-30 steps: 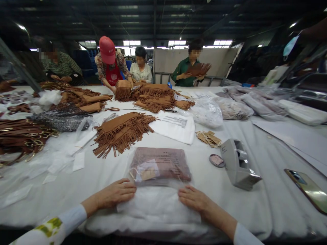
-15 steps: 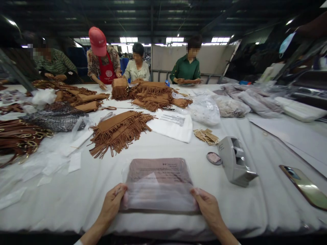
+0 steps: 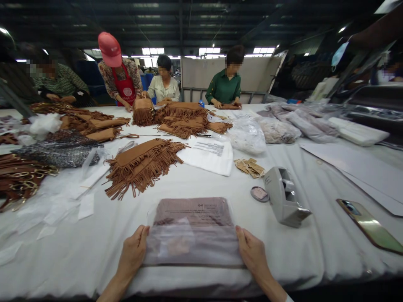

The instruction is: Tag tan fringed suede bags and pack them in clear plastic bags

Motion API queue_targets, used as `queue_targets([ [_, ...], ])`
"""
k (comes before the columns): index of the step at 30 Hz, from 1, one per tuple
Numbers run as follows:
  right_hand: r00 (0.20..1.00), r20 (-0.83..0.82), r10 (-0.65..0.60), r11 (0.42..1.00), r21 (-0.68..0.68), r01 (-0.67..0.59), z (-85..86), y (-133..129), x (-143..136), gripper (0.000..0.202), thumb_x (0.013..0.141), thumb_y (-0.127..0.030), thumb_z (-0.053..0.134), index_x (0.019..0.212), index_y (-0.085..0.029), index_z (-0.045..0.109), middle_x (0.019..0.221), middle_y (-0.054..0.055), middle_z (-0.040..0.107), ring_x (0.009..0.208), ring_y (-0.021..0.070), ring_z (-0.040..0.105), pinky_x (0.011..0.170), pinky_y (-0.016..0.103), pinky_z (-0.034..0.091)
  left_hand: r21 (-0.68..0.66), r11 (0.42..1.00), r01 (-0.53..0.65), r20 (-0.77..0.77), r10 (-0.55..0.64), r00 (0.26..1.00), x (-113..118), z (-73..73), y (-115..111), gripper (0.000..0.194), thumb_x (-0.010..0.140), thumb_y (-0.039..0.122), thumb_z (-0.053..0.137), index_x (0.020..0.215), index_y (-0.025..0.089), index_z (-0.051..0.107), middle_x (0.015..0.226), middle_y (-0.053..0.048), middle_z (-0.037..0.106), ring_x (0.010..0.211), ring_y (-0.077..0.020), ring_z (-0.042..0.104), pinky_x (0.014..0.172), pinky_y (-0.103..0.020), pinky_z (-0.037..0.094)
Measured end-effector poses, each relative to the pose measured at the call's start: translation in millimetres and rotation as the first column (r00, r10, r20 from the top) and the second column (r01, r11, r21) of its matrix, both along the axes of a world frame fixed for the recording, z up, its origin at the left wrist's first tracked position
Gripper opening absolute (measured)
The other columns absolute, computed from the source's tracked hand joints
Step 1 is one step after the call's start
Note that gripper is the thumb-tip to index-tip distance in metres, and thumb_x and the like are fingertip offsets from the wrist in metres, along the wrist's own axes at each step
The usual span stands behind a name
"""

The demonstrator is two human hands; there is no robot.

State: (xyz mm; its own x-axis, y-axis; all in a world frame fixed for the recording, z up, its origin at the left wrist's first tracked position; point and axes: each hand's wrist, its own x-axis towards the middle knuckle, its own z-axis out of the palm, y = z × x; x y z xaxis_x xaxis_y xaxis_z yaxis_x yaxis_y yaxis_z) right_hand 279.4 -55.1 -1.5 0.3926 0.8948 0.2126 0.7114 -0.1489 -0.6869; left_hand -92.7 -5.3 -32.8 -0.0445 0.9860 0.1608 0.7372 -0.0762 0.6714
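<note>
A clear plastic bag with a folded mauve garment (image 3: 192,230) lies flat on the white table (image 3: 195,184) right in front of me. My left hand (image 3: 132,253) holds its left edge, thumb on top. At the opposite edge my right hand (image 3: 253,253) grips the same way. The bag's open flap is folded over the near half of the package.
A grey tape dispenser (image 3: 283,197) and a small round tin (image 3: 260,193) stand right of the bag, a phone (image 3: 368,226) farther right. A brown fringed piece (image 3: 141,163) and a white bag (image 3: 209,155) lie beyond. Several people work at the far side.
My hands went from pressing flat on the bag's empty near end to gripping its two sides; the flap has been folded over the garment, and the package now sits closer to me.
</note>
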Motion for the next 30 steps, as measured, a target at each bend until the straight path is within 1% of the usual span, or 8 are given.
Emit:
queue_targets([
  [5, 0.928, 0.342, 0.148, 0.989, -0.065, -0.134, -11.0, -3.5, 11.0, 0.049, 0.097, -0.041, 0.030, 0.061, -0.019, 0.055, 0.050, 0.001, 0.052, 0.044, 0.0120, 0.045, 0.049, 0.025, 0.029, -0.060, 0.996, 0.066, -0.193, -0.077, 0.978, -3.8, -1.5, 13.2, 0.034, 0.097, 0.040, 0.028, 0.073, 0.024, 0.047, 0.056, 0.002, 0.052, 0.054, -0.0157, 0.053, 0.054, -0.026, 0.029],
  [10, 0.651, 0.721, 0.237, 0.970, -0.142, -0.197, -15.8, -12.0, 12.5, 0.033, 0.090, -0.006, 0.033, 0.094, -0.016, 0.063, 0.067, 0.004, 0.062, 0.044, 0.0108, 0.051, 0.046, 0.027, 0.022, -0.150, 0.986, 0.079, -0.339, -0.126, 0.932, 1.0, 5.0, 21.7, 0.035, 0.099, 0.038, 0.028, 0.081, 0.022, 0.053, 0.068, -0.004, 0.064, 0.066, -0.0204, 0.063, 0.054, -0.028, 0.028],
  [13, 0.552, 0.799, 0.238, 0.971, -0.175, -0.165, -12.3, -12.0, 8.4, 0.033, 0.087, -0.001, 0.035, 0.097, -0.017, 0.062, 0.067, 0.003, 0.062, 0.045, 0.0114, 0.055, 0.045, 0.028, 0.020, -0.168, 0.986, 0.012, -0.443, -0.087, 0.892, 0.3, 13.0, 25.1, 0.036, 0.097, 0.042, 0.033, 0.078, 0.022, 0.056, 0.067, -0.005, 0.066, 0.064, -0.0213, 0.063, 0.054, -0.028, 0.030],
  [18, 0.579, 0.781, 0.234, 0.971, -0.219, -0.098, -2.7, -12.3, 1.5, 0.025, 0.092, -0.009, 0.040, 0.093, -0.021, 0.062, 0.068, 0.002, 0.064, 0.048, 0.0125, 0.059, 0.044, 0.028, 0.021, 0.288, 0.958, 0.004, -0.451, 0.132, 0.883, 13.7, 33.0, 9.7, 0.024, 0.095, 0.036, 0.040, 0.094, 0.019, 0.058, 0.089, -0.011, 0.067, 0.083, -0.0264, 0.062, 0.071, -0.038, 0.044],
  [21, 0.629, 0.736, 0.249, 0.965, -0.242, -0.099, 4.7, -14.7, -2.2, 0.025, 0.091, -0.008, 0.040, 0.098, -0.020, 0.062, 0.074, 0.004, 0.066, 0.052, 0.0122, 0.061, 0.045, 0.026, 0.025, 0.539, 0.811, 0.229, -0.346, -0.035, 0.938, 59.0, 46.6, -19.4, 0.027, 0.093, 0.026, 0.044, 0.119, 0.022, 0.050, 0.110, -0.013, 0.063, 0.105, -0.0264, 0.056, 0.091, -0.045, 0.043],
  [23, 0.691, 0.680, 0.244, 0.961, -0.263, -0.080, 9.6, -14.8, -3.8, 0.024, 0.091, -0.010, 0.042, 0.099, -0.020, 0.063, 0.077, 0.005, 0.068, 0.054, 0.0127, 0.062, 0.046, 0.025, 0.028, 0.503, 0.658, 0.560, -0.473, -0.333, 0.816, 99.7, 51.3, -38.3, 0.037, 0.092, 0.025, 0.045, 0.129, 0.026, 0.045, 0.122, -0.010, 0.060, 0.116, -0.0237, 0.052, 0.101, -0.045, 0.038],
  [25, 0.757, 0.619, 0.208, 0.960, -0.276, -0.038, 12.9, -12.9, -3.4, 0.020, 0.093, -0.016, 0.045, 0.095, -0.020, 0.064, 0.077, 0.005, 0.069, 0.056, 0.0131, 0.063, 0.048, 0.023, 0.031, 0.386, 0.550, 0.741, -0.609, -0.451, 0.652, 136.0, 50.0, -48.2, 0.048, 0.091, 0.039, 0.048, 0.137, 0.027, 0.040, 0.139, -0.009, 0.050, 0.128, -0.0279, 0.042, 0.106, -0.050, 0.031],
  [30, 0.817, 0.575, 0.036, 0.965, -0.233, 0.122, 8.3, -5.7, 5.7, 0.037, 0.096, -0.035, 0.043, 0.072, -0.017, 0.064, 0.062, 0.009, 0.067, 0.055, 0.0172, 0.064, 0.051, 0.024, 0.034, 0.270, 0.645, 0.715, -0.645, -0.430, 0.632, 168.3, 29.6, -39.0, 0.072, 0.082, 0.060, 0.053, 0.144, 0.030, 0.032, 0.151, -0.012, 0.034, 0.135, -0.0407, 0.029, 0.103, -0.059, 0.028],
])
